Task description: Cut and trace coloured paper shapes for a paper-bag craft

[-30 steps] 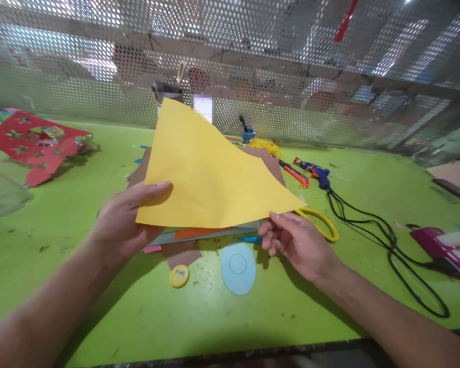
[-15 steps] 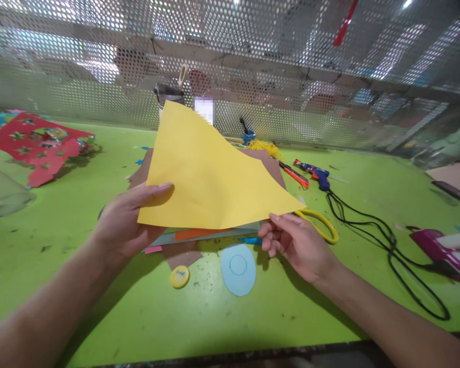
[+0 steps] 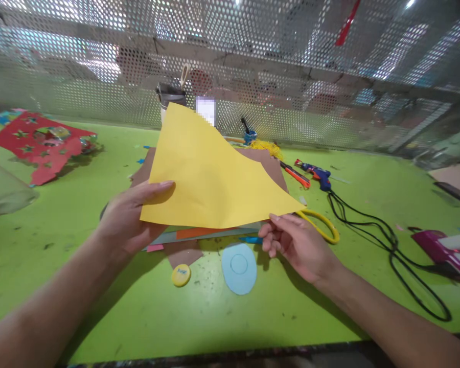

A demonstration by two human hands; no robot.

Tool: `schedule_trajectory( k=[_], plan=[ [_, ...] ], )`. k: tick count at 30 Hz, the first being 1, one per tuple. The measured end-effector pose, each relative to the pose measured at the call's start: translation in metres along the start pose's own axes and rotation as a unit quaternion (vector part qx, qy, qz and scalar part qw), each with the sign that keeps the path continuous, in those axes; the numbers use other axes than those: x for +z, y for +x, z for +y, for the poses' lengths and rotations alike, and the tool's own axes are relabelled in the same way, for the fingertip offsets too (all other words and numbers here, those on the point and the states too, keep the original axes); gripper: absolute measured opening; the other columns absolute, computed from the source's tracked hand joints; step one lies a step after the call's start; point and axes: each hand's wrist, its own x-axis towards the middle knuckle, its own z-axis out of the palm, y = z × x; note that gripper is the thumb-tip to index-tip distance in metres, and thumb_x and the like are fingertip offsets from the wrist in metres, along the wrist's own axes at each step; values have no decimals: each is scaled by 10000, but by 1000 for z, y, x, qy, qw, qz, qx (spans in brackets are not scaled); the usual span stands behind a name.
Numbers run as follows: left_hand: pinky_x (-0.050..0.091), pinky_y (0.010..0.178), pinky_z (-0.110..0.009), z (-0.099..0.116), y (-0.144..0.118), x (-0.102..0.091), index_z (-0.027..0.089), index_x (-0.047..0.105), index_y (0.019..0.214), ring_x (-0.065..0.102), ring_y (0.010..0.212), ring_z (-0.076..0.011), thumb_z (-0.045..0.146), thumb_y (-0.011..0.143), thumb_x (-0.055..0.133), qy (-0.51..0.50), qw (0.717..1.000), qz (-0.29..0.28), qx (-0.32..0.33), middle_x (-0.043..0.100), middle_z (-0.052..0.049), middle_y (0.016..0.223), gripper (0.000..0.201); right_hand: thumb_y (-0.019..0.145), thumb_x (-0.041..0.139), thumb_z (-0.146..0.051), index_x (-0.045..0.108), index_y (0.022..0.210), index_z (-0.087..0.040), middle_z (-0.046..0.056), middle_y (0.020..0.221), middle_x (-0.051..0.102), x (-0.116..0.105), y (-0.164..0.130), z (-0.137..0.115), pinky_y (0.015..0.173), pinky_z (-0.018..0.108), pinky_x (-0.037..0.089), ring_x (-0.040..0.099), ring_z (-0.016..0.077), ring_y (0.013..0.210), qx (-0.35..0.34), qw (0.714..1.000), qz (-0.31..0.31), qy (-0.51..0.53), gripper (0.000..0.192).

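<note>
Paper [image 3: 207,176], yellow and curve-edged, is pinched by left hand [image 3: 124,217] and right hand [image 3: 297,243], a rounded light-blue paper cutout [image 3: 239,278] below their grip.

Green worktop [image 3: 222,327] backed by a perforated metal panel [image 3: 88,84], with a red strip [image 3: 348,23] at upper right. Left: red sheet with star-shaped cut-outs [image 3: 13,137], lying on the worktop. Rear: dark-lidded tumbler [image 3: 171,94]; small blue container [image 3: 250,136], just behind a tangle of yellow shreds [image 3: 267,150]. Right: orange-and-black utility knife [image 3: 299,178], pointing away obliquely, beside a blue-and-orange glue gun [image 3: 319,176]; black cord [image 3: 394,245] looping from its grip. Far right: magenta device [image 3: 431,244], type unclear.
</note>
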Motion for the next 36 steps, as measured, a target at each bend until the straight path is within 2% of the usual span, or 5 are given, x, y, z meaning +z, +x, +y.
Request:
schedule_trajectory(
  k=[12, 18, 24, 28, 36],
  plan=[
    [573, 856, -329, -3, 7, 1, 55, 571, 1219, 673, 970, -244, 143, 843, 557, 28, 998, 35, -34, 722, -122, 1030, 387, 835, 637, -256, 653, 700, -83, 65, 634, 687, 3, 0, -1, 416, 180, 501, 613, 107, 473, 2, 1000, 15, 5, 220],
    [609, 773, -332, -4, 9, -4, 131, 636, 1149, 669, 984, -276, 162, 828, 573, 63, 996, 50, -45, 732, -102, 988, 329, 856, 615, -266, 644, 703, -84, 64, 635, 684, 1, 1, 2, 412, 174, 497, 616, 105, 477, 0, 1000, 7, 6, 240],
    [609, 763, -326, -3, 11, -8, 148, 654, 1115, 674, 970, -268, 168, 826, 566, 53, 997, 43, -21, 732, -89, 985, 303, 905, 540, -277, 654, 891, -95, 73, 706, 698, -1, 1, 4, 409, 188, 499, 637, 120, 504, 18, 999, -39, 7, 216],
    [599, 775, -307, -1, 11, -10, 162, 664, 1092, 673, 970, -262, 158, 801, 601, 60, 997, 49, -21, 734, -77, 990, 298, 916, 521, -319, 656, 871, -86, 77, 693, 690, 3, -5, 3, 390, 189, 488, 627, 118, 481, 31, 996, -75, -22, 273],
    [592, 773, -311, -2, 16, -16, 132, 655, 1104, 693, 896, -241, 105, 764, 628, 74, 997, 6, -25, 720, -94, 1025, 342, 903, 552, -336, 660, 876, -106, 53, 703, 670, 6, -12, 6, 412, 191, 472, 615, 109, 501, -32, 990, -94, -98, 256]
  ],
)
